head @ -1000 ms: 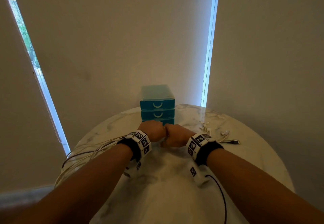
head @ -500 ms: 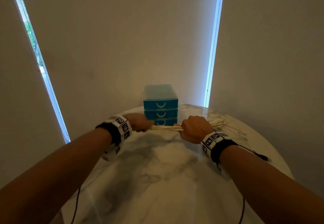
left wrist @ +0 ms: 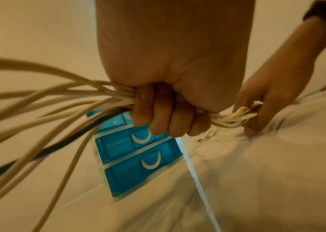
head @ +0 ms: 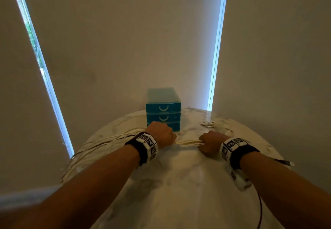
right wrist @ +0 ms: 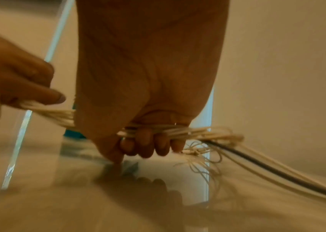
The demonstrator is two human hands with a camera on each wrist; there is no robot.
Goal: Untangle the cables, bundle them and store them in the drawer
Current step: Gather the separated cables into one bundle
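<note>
A bundle of white cables (head: 188,142) runs taut between my two fists over the round marble table (head: 179,184). My left hand (head: 162,136) grips the bundle (left wrist: 116,100), and loose strands plus one black cable fan out to the left. My right hand (head: 210,143) grips the other end (right wrist: 170,131), with strands and a dark cable trailing right. Behind the hands stands the blue three-drawer box (head: 163,108), all drawers closed.
Loose white cables (head: 100,142) loop over the table's left edge. Small white plugs and thin wires (head: 211,123) lie at the back right. A dark connector (head: 286,162) hangs past the right edge. Walls and window slits stand close behind.
Both hands came down toward me from in front of the drawers and moved slightly apart. The cable loops show again on the left of the table.
</note>
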